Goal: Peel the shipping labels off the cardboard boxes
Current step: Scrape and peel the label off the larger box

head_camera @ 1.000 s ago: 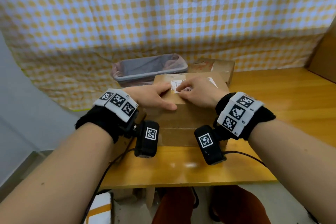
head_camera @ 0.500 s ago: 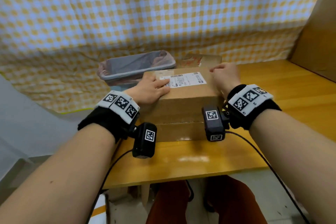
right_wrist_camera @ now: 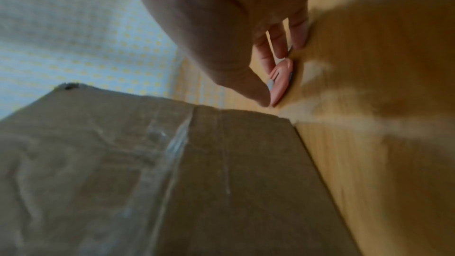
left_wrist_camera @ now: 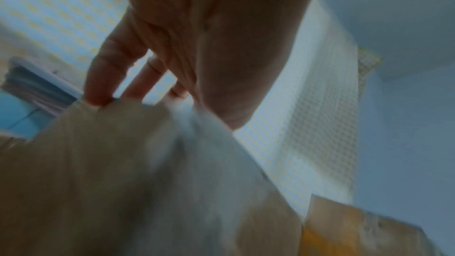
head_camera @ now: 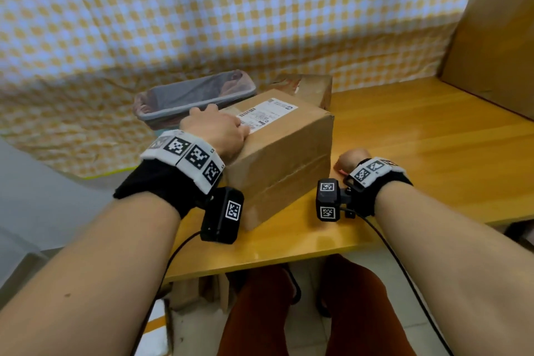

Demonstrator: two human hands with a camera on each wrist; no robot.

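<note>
The shipping label (head_camera: pixel 264 114), white with barcodes and small print, lies flat on the top face of the cardboard box (head_camera: pixel 284 159), toward its far left part, with no corner visibly lifted. The box is plain brown, sealed with clear glossy tape across its near side, its edges a little dented, and it sits turned at an angle near the front left of the wooden table (head_camera: pixel 419 136). The left hand (head_camera: pixel 215 131) rests on the box top with fingers spread and straight, fingertips at the label's near end and the far edge. The right hand (head_camera: pixel 351 157) is down on the table just right of the box, thumb and fingers pinching a small pink tool (right_wrist_camera: pixel 280 83) that lies against the wood. Behind the box stands a second, smaller cardboard box (head_camera: pixel 306 87), and left of that a grey-lined waste bin (head_camera: pixel 193 98). A yellow-and-white checked cloth (head_camera: pixel 202 9) hangs across the back, and a large cardboard panel (head_camera: pixel 497 37) leans at the right.
</note>
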